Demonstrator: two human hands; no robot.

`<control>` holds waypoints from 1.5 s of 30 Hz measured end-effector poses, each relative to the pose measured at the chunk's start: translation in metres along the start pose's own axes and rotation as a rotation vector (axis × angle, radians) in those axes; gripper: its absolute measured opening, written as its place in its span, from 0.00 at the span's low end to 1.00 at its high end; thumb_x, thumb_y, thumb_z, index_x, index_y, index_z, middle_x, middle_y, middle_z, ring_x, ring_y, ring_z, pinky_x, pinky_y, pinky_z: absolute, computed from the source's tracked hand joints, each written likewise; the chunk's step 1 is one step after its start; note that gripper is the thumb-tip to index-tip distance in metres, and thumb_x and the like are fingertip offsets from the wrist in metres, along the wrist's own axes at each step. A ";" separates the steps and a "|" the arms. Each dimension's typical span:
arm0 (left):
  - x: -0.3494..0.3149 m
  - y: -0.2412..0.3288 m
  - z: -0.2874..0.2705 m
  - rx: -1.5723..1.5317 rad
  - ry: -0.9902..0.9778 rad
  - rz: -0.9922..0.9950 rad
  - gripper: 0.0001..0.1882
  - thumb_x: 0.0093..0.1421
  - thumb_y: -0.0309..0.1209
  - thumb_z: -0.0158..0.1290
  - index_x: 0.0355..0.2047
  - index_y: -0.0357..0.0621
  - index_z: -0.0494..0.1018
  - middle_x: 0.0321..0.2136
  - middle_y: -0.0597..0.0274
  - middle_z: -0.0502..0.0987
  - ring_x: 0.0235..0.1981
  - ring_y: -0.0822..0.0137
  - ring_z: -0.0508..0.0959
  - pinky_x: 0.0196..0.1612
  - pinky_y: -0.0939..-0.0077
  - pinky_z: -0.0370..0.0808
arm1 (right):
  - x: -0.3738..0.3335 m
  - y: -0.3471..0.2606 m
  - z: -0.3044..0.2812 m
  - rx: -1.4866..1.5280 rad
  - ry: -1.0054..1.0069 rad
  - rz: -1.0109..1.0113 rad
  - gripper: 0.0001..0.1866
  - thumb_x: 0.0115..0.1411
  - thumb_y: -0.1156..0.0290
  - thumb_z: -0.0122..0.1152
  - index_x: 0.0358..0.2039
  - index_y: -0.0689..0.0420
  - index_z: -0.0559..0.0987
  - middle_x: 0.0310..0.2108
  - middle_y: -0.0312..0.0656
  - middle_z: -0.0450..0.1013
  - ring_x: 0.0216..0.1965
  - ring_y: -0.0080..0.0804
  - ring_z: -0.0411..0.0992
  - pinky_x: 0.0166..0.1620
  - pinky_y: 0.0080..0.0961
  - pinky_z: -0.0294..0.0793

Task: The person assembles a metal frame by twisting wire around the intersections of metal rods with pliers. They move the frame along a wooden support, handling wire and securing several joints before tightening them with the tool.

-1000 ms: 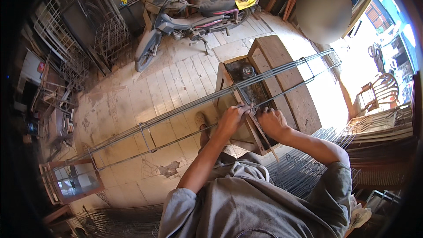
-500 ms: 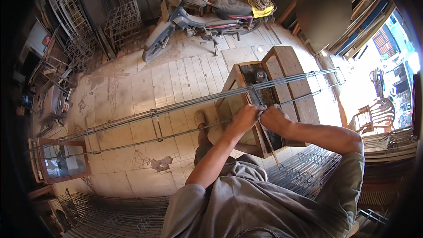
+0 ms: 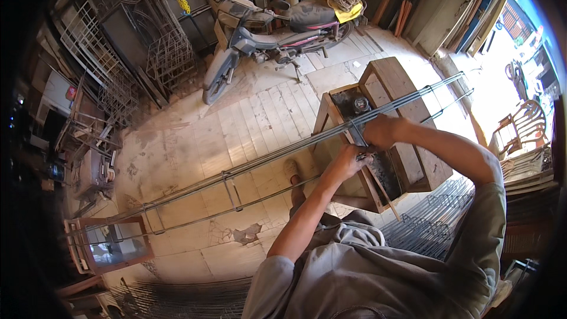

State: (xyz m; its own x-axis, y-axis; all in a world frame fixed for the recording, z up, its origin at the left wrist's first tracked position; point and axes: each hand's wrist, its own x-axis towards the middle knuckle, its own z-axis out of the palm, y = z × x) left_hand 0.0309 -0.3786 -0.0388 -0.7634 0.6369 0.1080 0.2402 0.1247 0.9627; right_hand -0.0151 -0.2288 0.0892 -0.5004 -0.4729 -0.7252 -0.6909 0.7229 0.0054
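A long frame of thin steel rods [image 3: 277, 156] crosses in front of me, rising from lower left to upper right, with rectangular wire stirrups [image 3: 232, 192] spaced along it. My left hand [image 3: 347, 165] is closed at the lower rod, beside a stirrup; a small dark piece shows at its fingertips. Above and to its right, my right hand [image 3: 384, 131] is a fist just below the bundled upper rods. What it grips is hidden by the fingers. Under both hands stands a wooden stand [image 3: 407, 162] with a dark recessed top, a round black object [image 3: 361, 104] lying in it.
A dusty motorbike [image 3: 277, 29] stands at the far wall. The frame's left end is over a glass-fronted wooden cabinet [image 3: 118, 245]. Bent steel frames [image 3: 434, 215] are stacked at lower right, and more rods [image 3: 183, 295] at lower left. A wooden chair [image 3: 525, 124] stands at the right.
My right hand has moved up and away from my left, towards the upper rods; before, the two hands were together at the lower rod. The whole view has shifted slightly.
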 end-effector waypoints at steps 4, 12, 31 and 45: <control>0.009 -0.004 -0.006 0.101 -0.099 -0.143 0.22 0.55 0.49 0.65 0.39 0.43 0.82 0.39 0.54 0.83 0.40 0.63 0.81 0.46 0.68 0.75 | 0.027 0.027 -0.013 0.334 -0.223 -0.038 0.27 0.57 0.45 0.63 0.20 0.60 0.80 0.18 0.48 0.75 0.23 0.42 0.74 0.29 0.40 0.71; 0.010 -0.001 -0.004 0.096 -0.052 -0.068 0.18 0.63 0.42 0.58 0.44 0.40 0.79 0.36 0.47 0.82 0.36 0.58 0.82 0.40 0.69 0.75 | -0.034 0.021 -0.007 0.699 0.746 0.105 0.22 0.61 0.52 0.62 0.30 0.62 0.79 0.24 0.47 0.75 0.26 0.37 0.73 0.32 0.37 0.71; 0.012 -0.013 0.001 -0.098 0.125 -0.149 0.10 0.64 0.35 0.57 0.35 0.39 0.78 0.26 0.65 0.80 0.25 0.77 0.77 0.26 0.80 0.72 | 0.010 -0.055 0.155 1.088 1.391 0.220 0.07 0.58 0.72 0.65 0.33 0.61 0.78 0.30 0.47 0.73 0.30 0.44 0.73 0.32 0.35 0.70; 0.053 0.037 -0.021 0.605 -0.068 -0.001 0.13 0.55 0.37 0.63 0.34 0.40 0.83 0.31 0.52 0.81 0.33 0.52 0.80 0.39 0.63 0.76 | 0.025 -0.096 0.166 0.886 1.493 0.449 0.15 0.59 0.74 0.56 0.47 0.61 0.74 0.43 0.53 0.72 0.37 0.54 0.75 0.41 0.44 0.78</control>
State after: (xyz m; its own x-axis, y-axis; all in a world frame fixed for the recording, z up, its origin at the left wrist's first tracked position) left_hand -0.0127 -0.3562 0.0074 -0.7282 0.6816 0.0718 0.5530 0.5225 0.6490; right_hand 0.1258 -0.2264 -0.0439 -0.8992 0.1702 0.4030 -0.1770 0.7009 -0.6910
